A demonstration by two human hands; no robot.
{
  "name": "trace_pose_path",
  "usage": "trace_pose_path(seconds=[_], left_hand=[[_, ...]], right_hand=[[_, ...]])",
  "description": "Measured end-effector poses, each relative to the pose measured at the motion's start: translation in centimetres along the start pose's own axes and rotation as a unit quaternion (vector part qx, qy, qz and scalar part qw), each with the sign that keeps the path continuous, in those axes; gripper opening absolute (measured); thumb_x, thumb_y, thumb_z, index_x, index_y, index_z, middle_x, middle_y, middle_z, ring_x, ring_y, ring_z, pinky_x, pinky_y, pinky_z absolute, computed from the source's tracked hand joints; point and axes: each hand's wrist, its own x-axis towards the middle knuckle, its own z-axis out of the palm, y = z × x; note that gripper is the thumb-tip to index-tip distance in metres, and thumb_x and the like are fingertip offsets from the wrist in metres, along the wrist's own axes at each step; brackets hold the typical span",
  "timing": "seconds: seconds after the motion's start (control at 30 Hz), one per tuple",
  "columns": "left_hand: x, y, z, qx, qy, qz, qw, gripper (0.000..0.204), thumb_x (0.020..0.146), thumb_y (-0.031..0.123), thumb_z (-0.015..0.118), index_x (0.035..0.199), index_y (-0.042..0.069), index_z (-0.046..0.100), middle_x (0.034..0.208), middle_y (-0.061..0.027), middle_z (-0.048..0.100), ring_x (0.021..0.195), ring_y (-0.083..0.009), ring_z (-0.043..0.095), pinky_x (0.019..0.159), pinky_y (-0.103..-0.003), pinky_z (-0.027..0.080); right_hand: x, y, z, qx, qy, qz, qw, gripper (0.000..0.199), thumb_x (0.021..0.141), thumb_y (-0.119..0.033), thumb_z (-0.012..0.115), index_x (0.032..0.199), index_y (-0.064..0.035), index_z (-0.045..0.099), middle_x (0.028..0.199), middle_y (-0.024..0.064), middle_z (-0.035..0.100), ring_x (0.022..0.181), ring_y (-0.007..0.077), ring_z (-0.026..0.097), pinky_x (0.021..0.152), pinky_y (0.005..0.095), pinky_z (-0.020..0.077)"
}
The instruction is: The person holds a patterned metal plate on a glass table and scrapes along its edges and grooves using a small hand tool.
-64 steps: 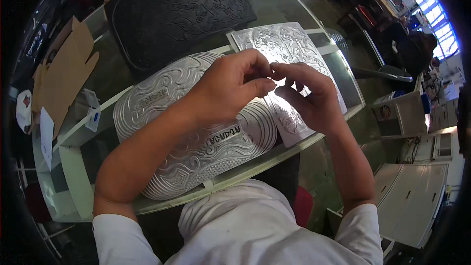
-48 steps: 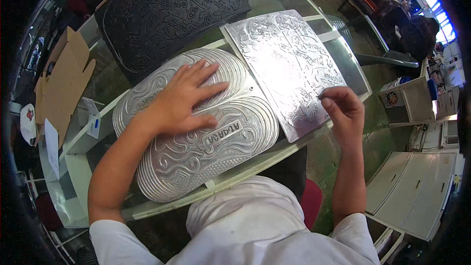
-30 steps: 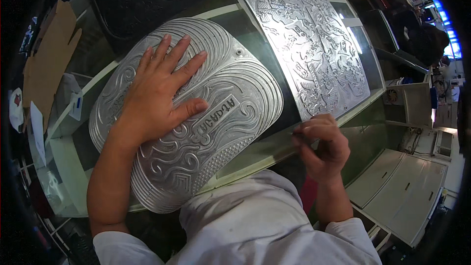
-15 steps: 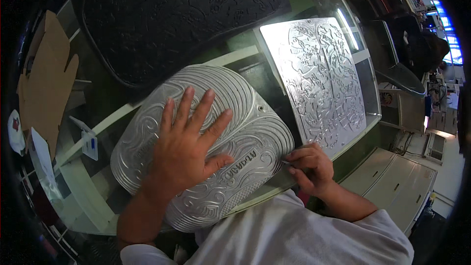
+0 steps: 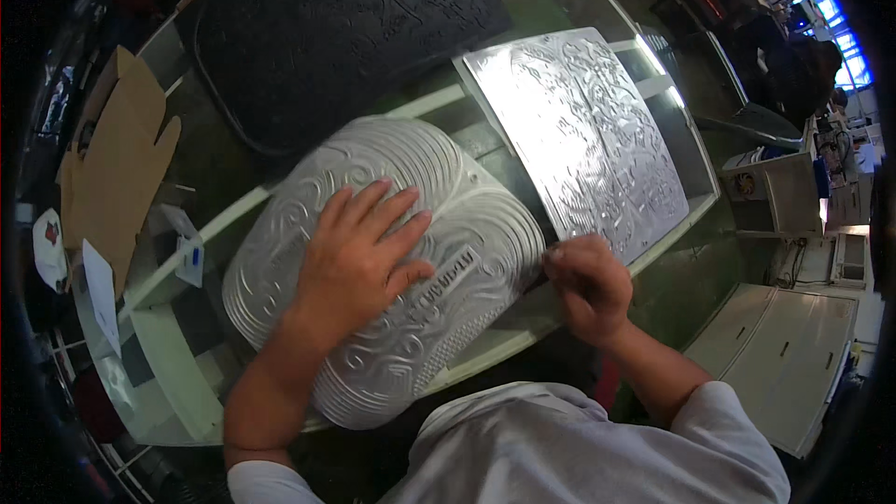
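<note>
A rounded silver metal mould plate (image 5: pixel 495 224) with raised swirls, ridges and lettering lies on the glass top before me. My left hand (image 5: pixel 359 257) rests on its middle, palm down, with the fingers stretched out and apart. Just off the plate's right edge, my right hand (image 5: pixel 593 291) is closed, its fingers curled toward the thumb. Whatever it may hold is too small or hidden to make out. To the right is a second, squarer silver plate (image 5: pixel 579 131) with a raised pattern, lit by a bright glare.
A large black mat (image 5: pixel 345 37) with a raised pattern covers the far side of the glass-topped counter (image 5: pixel 219 229). Folded brown cardboard (image 5: pixel 121 168) and a white paper (image 5: pixel 101 294) are on the left. A white cabinet (image 5: pixel 775 345) stands at the right.
My right hand has lifted slightly up and away from the plate's edge, its fingers still curled. My left hand stays flat on the plate. The whole view has shifted a little.
</note>
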Motion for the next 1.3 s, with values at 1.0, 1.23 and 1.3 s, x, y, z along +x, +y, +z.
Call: trace_pose_path(seconds=[1.0, 1.23, 1.3], left_hand=[[4.5, 2.1, 4.5, 0.086, -0.025, 0.044, 0.995, 0.054, 0.093, 0.043, 0.054, 0.144, 0.026, 0.046, 0.157, -0.0134, 0.027, 0.146, -0.0385, 0.019, 0.114, -0.064, 0.011], [4.4, 1.7, 4.1, 0.062, -0.010, 0.069, 0.996, 0.057, 0.089, 0.044, 0.058, 0.142, 0.024, 0.048, 0.155, -0.0147, 0.030, 0.144, -0.0416, 0.023, 0.113, -0.064, 0.013], [4.5, 1.8, 3.5, 0.064, -0.026, 0.065, 0.996, 0.057, 0.088, 0.043, 0.060, 0.141, 0.023, 0.049, 0.155, -0.0151, 0.032, 0.144, -0.0409, 0.024, 0.114, -0.063, 0.014]], right_hand=[[2.1, 1.5, -1.0, 0.042, -0.104, -0.004, 0.994, 0.019, 0.075, 0.001, 0.071, 0.092, -0.0049, 0.068, 0.091, 0.0081, 0.068, 0.087, 0.0223, 0.064, 0.079, 0.0314, 0.0499], [2.0, 1.0, -0.5, 0.011, -0.093, -0.043, 0.995, 0.020, 0.072, 0.001, 0.071, 0.090, -0.0061, 0.068, 0.087, 0.0068, 0.068, 0.081, 0.0236, 0.064, 0.074, 0.0321, 0.0507], [2.1, 0.9, -0.5, 0.007, -0.100, -0.038, 0.994, 0.020, 0.072, 0.001, 0.071, 0.090, -0.0064, 0.068, 0.087, 0.0068, 0.068, 0.081, 0.0234, 0.064, 0.073, 0.0319, 0.0508]])
